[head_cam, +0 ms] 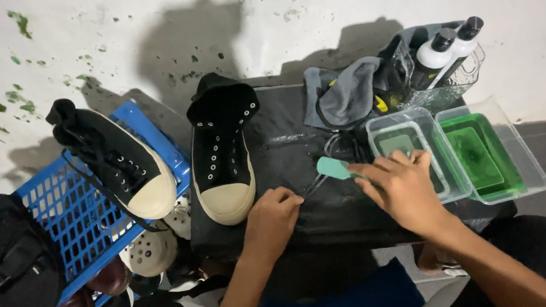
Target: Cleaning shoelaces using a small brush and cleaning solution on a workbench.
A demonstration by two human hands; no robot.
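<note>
While the right hand [402,189] pinched the teal brush [334,167] at frame centre, the left hand [272,217], fingers curled onto its thin end, needed steadiness beside the black sneaker [223,154].

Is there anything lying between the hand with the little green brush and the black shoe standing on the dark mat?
Only the left hand, which rests on the mat between the two. The right hand holds the green brush, and the black shoe stands further left. Nothing else visible lies in that gap.
</note>
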